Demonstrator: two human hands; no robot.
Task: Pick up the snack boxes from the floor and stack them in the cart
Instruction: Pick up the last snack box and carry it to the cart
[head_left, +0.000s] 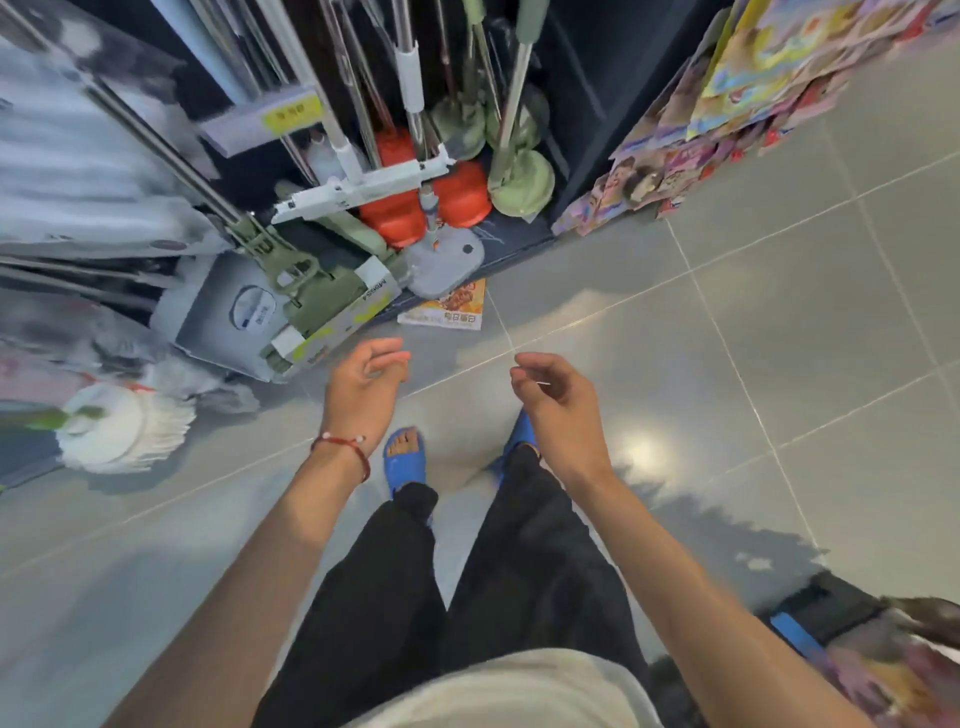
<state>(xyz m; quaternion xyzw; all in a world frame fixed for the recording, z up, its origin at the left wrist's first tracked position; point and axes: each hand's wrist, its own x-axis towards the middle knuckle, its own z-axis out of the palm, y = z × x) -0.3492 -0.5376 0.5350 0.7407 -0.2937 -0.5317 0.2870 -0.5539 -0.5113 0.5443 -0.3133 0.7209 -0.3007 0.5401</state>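
Note:
One snack box, orange and white with a food picture, lies flat on the grey tile floor at the foot of the mop shelf. My left hand hangs just below and left of it, fingers loosely curled, holding nothing. My right hand hovers to the right at the same height, fingers relaxed and empty. Neither hand touches the box. The cart shows only as a dark and blue edge at the lower right, with blurred packages in it.
A dark shelf of mops and plungers stands ahead. A grey boxed mop juts out left of the snack box. A white string mop head lies at left. Colourful packets fill the right shelf. My feet in blue sandals stand below.

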